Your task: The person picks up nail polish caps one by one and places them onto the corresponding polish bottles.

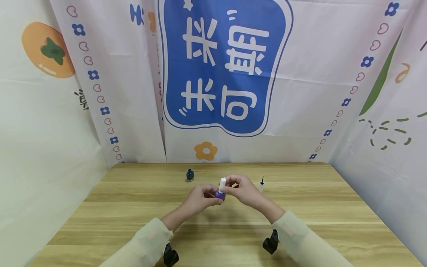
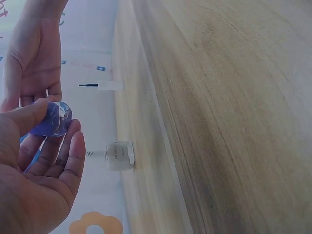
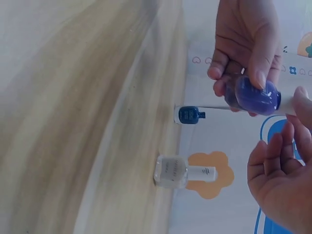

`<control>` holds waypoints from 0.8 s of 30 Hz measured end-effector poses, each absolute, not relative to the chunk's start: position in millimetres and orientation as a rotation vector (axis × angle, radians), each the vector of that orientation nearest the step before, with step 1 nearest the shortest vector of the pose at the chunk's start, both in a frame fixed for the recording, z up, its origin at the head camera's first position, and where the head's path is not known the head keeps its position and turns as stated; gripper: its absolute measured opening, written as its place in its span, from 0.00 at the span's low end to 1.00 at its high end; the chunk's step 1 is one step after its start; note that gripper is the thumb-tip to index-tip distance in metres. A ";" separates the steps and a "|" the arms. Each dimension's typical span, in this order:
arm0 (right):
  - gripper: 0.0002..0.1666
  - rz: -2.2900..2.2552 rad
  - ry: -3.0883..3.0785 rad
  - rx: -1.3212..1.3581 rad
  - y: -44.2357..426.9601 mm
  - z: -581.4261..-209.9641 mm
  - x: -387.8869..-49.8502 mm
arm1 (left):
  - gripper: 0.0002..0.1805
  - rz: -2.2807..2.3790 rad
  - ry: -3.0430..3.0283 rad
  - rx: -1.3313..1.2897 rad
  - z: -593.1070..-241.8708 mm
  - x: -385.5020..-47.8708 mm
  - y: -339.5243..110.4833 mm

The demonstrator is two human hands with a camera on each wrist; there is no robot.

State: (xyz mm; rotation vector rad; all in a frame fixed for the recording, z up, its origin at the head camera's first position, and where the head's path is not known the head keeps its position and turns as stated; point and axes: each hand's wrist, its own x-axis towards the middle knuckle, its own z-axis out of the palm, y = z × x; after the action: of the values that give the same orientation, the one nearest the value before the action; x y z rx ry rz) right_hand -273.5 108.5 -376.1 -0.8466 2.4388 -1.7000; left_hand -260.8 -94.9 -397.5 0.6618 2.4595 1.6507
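Note:
Between both hands is a bottle of purple nail polish (image 1: pixel 220 195) with a white cap (image 1: pixel 222 184). My left hand (image 1: pixel 199 200) holds the purple glass between thumb and fingers. My right hand (image 1: pixel 245 191) pinches the white cap, which sits on the bottle's neck. In the right wrist view the left thumb lies across the purple nail polish (image 3: pixel 256 97). Beyond the hands, a dark blue nail polish bottle (image 1: pixel 190 175) stands uncapped, its neck bare. To the right a white brush cap (image 1: pixel 261 185) stands with its dark brush pointing up.
A capped bottle of pale nail polish (image 3: pixel 171 171) stands on the wooden table (image 1: pixel 140 207); in the head view I cannot make it out. Printed cloth (image 1: pixel 307 92) hangs behind the table and along both sides.

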 end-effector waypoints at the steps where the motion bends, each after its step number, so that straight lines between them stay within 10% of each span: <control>1: 0.07 -1.711 2.444 -0.833 107.6 -377.2 -272.9 | 0.11 1.650 2.459 0.660 -397.6 -260.6 -94.9; 24: 0.14 -1.641 2.455 -0.870 109.8 -372.7 -273.1 | 0.12 1.661 2.437 0.638 -395.6 -258.6 -96.0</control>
State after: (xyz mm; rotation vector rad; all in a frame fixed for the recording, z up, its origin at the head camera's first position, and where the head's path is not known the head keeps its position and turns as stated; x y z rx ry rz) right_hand -273.1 109.8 -372.7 -0.8704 2.4548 -1.6406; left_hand -258.6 -96.0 -395.6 0.6378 2.4368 1.6613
